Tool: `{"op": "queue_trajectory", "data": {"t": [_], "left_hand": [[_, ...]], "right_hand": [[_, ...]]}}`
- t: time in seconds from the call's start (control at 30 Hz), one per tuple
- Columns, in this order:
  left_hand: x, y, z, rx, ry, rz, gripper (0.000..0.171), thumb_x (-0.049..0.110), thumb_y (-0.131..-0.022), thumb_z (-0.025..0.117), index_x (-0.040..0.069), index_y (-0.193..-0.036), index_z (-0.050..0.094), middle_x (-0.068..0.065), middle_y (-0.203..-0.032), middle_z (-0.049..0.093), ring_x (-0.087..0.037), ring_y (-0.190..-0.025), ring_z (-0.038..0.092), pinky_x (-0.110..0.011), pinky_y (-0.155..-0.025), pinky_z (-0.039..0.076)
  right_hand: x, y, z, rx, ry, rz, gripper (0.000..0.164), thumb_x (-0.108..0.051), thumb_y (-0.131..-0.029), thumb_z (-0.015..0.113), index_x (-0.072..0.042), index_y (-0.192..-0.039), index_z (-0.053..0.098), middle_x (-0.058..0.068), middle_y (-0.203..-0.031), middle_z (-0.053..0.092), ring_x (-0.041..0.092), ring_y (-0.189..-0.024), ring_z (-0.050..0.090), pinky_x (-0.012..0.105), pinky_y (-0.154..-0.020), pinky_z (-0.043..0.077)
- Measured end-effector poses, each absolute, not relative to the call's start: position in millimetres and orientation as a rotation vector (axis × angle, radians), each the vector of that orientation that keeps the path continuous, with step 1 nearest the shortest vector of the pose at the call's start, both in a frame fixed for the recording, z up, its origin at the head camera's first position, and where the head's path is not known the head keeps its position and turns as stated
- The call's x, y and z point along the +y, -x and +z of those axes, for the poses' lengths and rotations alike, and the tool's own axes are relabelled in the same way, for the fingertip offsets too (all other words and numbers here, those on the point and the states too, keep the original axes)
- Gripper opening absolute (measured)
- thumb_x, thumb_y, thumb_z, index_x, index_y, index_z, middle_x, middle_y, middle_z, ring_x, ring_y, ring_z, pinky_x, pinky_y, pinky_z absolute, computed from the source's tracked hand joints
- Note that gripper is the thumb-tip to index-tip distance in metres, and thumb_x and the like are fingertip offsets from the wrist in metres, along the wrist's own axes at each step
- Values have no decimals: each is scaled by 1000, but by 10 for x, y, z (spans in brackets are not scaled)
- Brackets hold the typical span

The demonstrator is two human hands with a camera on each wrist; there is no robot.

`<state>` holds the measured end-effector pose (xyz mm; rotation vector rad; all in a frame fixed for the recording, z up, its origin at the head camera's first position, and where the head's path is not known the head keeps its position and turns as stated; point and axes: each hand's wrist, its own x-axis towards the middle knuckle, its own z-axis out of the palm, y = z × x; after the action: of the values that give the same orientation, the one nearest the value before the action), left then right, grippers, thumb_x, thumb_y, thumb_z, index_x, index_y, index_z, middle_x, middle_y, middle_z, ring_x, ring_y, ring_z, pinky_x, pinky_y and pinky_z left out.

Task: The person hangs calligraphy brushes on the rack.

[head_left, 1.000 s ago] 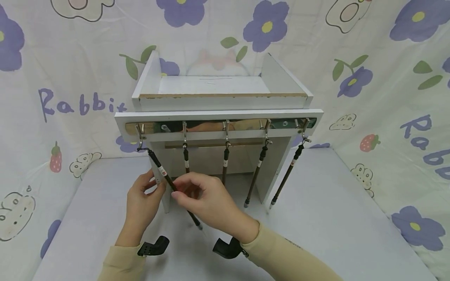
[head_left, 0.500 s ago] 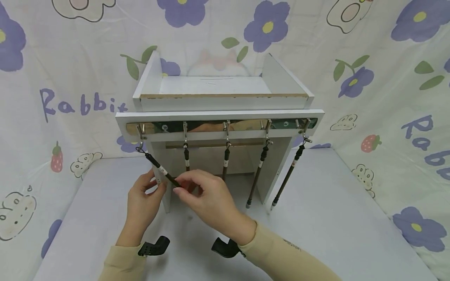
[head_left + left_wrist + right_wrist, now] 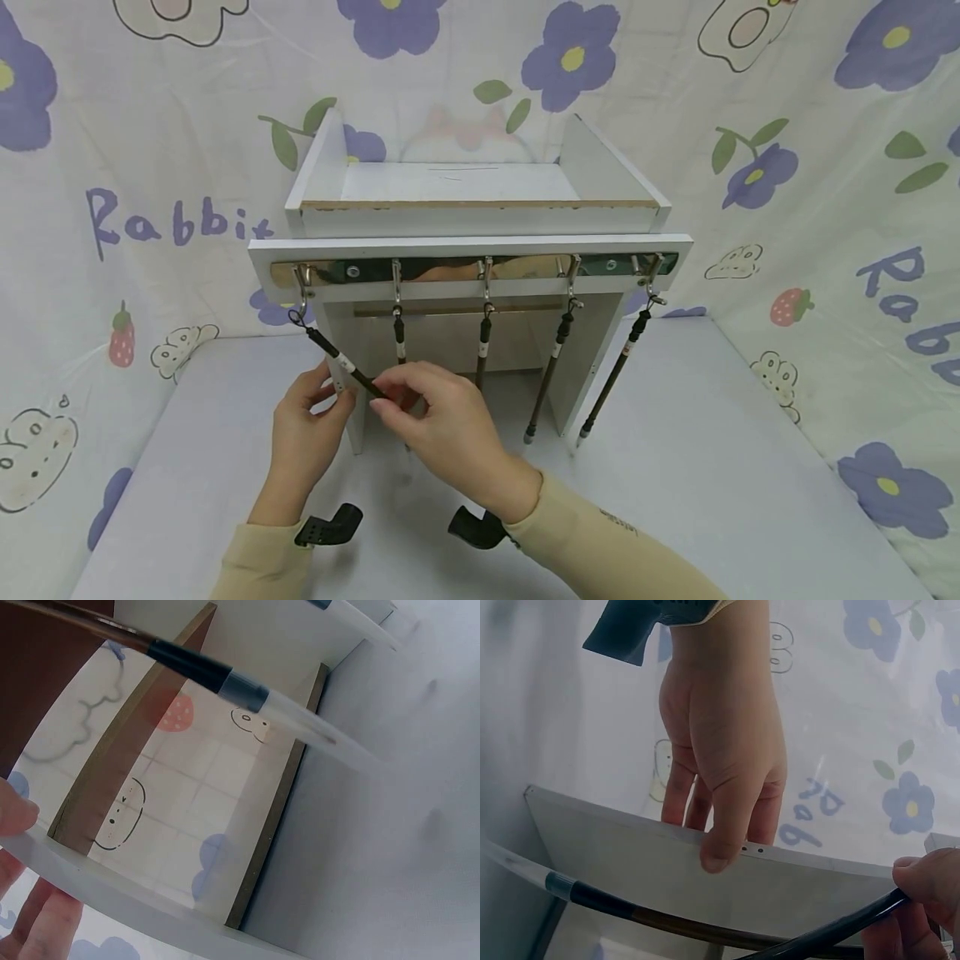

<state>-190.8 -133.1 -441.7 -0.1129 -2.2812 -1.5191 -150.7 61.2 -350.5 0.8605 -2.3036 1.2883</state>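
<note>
My right hand (image 3: 453,433) pinches the dark shaft of a calligraphy brush (image 3: 339,358) between thumb and fingers. The brush slants down from the leftmost hook (image 3: 302,290); its cord loop (image 3: 297,317) meets the hook's tip, though whether it is still around it I cannot tell. Its lower end is hidden behind the hand. My left hand (image 3: 306,433) grips the front edge of the white stand's left side panel (image 3: 630,859), thumb on one face and fingers on the other. Another brush (image 3: 675,922) with a clear cap crosses the right wrist view.
Several more brushes hang from the metal hook strip (image 3: 517,267) to the right, including one (image 3: 553,367) and the rightmost (image 3: 615,379). The strip runs along the white stand's front board (image 3: 472,244). Below is a white tabletop (image 3: 720,467); a patterned cloth (image 3: 817,208) hangs behind.
My right hand has shifted slightly up, tilting the brush flatter. Its upper end moved a little left, the cord loop now spread open at the hook. My left hand has stayed put.
</note>
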Motion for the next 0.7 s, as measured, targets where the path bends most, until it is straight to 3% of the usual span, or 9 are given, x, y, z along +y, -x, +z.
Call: {"op": "queue_trajectory", "data": {"t": [0.7], "left_hand": [[-1326, 1898, -4392, -2277, 93, -1542, 44, 8, -90, 66, 13, -133, 60, -3, -122, 61, -28, -107, 61, -38, -83, 56]], "right_hand": [[593, 1494, -3535, -2320, -795, 1232, 11, -13, -88, 72, -15, -99, 69, -10, -84, 61, 4, -75, 57, 19, -64, 51]]}}
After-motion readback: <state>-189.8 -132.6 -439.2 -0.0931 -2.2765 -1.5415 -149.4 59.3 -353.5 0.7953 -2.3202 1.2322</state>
